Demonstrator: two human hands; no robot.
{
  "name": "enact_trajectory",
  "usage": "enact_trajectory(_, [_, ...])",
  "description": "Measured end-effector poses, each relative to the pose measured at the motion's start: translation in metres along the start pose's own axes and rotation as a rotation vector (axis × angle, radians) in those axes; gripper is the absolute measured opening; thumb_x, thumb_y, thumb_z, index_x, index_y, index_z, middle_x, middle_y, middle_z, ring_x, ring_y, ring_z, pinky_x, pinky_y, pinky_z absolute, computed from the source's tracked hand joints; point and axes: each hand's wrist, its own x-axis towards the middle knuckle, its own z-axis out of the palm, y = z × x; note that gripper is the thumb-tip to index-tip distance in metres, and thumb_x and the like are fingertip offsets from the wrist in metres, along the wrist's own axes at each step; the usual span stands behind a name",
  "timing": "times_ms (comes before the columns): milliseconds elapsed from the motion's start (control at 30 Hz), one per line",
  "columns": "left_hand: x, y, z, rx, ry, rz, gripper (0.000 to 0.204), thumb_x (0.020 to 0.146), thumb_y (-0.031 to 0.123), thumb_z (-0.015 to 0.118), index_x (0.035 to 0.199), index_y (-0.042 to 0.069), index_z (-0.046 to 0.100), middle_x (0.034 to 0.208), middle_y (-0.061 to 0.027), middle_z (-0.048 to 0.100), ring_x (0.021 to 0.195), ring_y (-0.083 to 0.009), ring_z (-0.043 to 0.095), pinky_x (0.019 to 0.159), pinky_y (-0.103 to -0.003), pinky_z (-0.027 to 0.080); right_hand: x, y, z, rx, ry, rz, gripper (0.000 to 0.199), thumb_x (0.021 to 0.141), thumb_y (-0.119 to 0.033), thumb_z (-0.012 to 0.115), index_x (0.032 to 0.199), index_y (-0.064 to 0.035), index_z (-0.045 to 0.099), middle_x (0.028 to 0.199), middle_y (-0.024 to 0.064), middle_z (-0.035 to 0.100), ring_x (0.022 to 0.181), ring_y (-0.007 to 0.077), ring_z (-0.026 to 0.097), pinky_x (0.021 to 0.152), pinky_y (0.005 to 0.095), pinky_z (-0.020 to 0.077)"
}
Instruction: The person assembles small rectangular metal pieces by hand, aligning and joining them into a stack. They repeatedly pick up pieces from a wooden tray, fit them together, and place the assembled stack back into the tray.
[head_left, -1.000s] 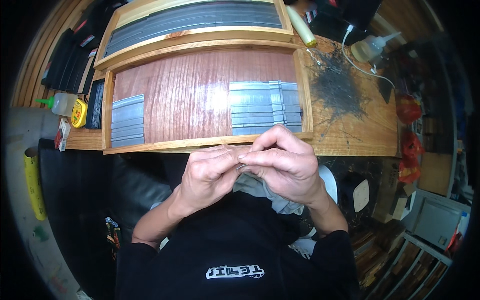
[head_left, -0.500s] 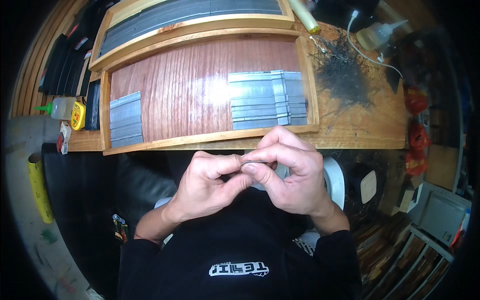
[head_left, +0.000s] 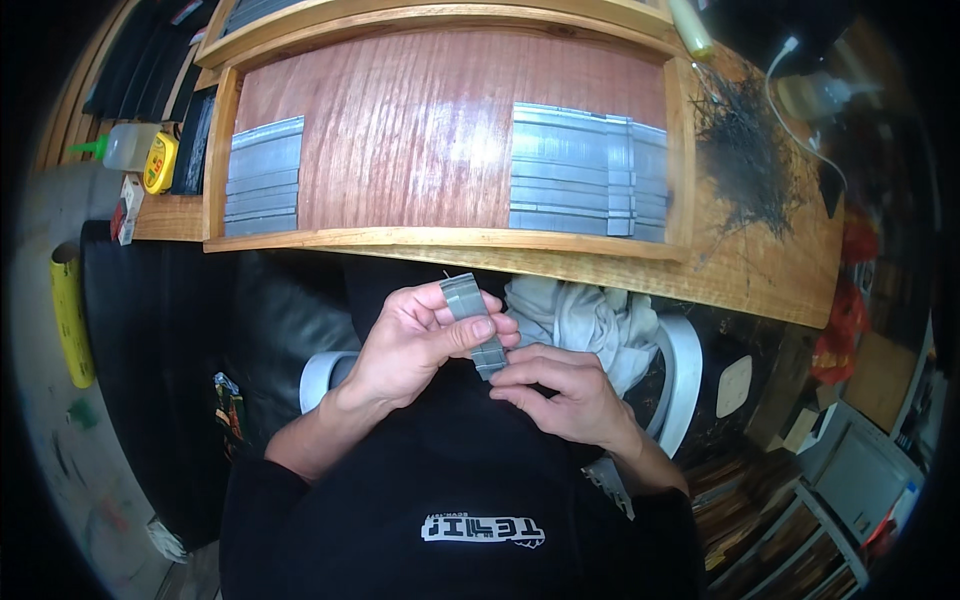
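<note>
Head view shows the left hand (head_left: 415, 340) pinching a small grey metal strip (head_left: 470, 318) between thumb and fingers, held over the lap just below the tabletop (head_left: 770, 275) edge; the right hand (head_left: 565, 390) closes its fingertips on the strip's lower end. Above both hands a wooden tray (head_left: 450, 240) holds two stacks of similar grey strips (head_left: 580, 170); a grey cloth (head_left: 585, 320) lies just right of them. In my judgement the thin strip could slip from so light a pinch and fall into the lap.
</note>
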Motion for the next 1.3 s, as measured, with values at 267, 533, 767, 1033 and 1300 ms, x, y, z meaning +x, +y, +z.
enact_trajectory(267, [-0.002, 0.0, 0.0, -0.011, 0.017, 0.039, 0.026, 0.1, -0.003, 0.067, 0.125, -0.002, 0.064, 0.107, -0.0186, 0.077, 0.102, -0.0258, 0.076, 0.091, -0.038, 0.063, 0.006, 0.006, -0.006, -0.07, -0.079, -0.096, 0.014, 0.087, -0.001, 0.082, 0.098, -0.0008, 0.073, 0.101, 0.0112, 0.076, 0.081, 0.0204, 0.075, 0.073, 0.0274, 0.0598])
enact_trajectory(533, [0.001, 0.0, -0.006, 0.083, -0.02, 0.087, 0.025, 0.099, -0.003, 0.067, 0.124, -0.003, 0.064, 0.105, -0.0174, 0.077, 0.101, -0.0235, 0.076, 0.092, -0.036, 0.062, 0.004, 0.014, 0.004, 0.571, 0.096, 0.332, 0.011, 0.097, 0.004, 0.07, 0.105, 0.0025, 0.063, 0.106, 0.0102, 0.071, 0.092, 0.0114, 0.07, 0.081, 0.0255, 0.0581])
enact_trajectory(767, [0.003, 0.001, -0.013, 0.085, -0.039, 0.084, 0.029, 0.097, -0.001, 0.071, 0.125, -0.002, 0.063, 0.101, -0.0152, 0.077, 0.097, -0.0245, 0.077, 0.089, -0.035, 0.063, 0.008, 0.021, 0.0, 0.733, 0.003, 0.433, 0.013, 0.097, 0.003, 0.072, 0.106, 0.0006, 0.063, 0.108, 0.0089, 0.071, 0.091, 0.0105, 0.068, 0.08, 0.025, 0.0578])
enact_trajectory(1033, [0.005, 0.0, -0.022, 0.035, -0.078, 0.053, 0.029, 0.097, -0.003, 0.07, 0.125, -0.002, 0.062, 0.101, -0.0147, 0.076, 0.096, -0.0228, 0.077, 0.085, -0.031, 0.063, 0.006, 0.036, 0.006, 1.043, -0.007, 0.508, 0.014, 0.096, 0.001, 0.073, 0.106, -0.0024, 0.063, 0.107, 0.0089, 0.071, 0.086, 0.0108, 0.067, 0.073, 0.0245, 0.0566])
enact_trajectory(1300, [0.005, 0.007, -0.027, -0.052, -0.152, 0.0, 0.033, 0.096, -0.003, 0.071, 0.127, -0.003, 0.061, 0.102, -0.0155, 0.076, 0.096, -0.0239, 0.077, 0.081, -0.03, 0.063, 0.012, 0.028, 0.009, 1.358, -0.013, 0.611, 0.015, 0.095, 0.005, 0.07, 0.105, -0.0035, 0.063, 0.099, 0.0065, 0.068, 0.079, 0.0102, 0.065, 0.069, 0.0242, 0.0536])
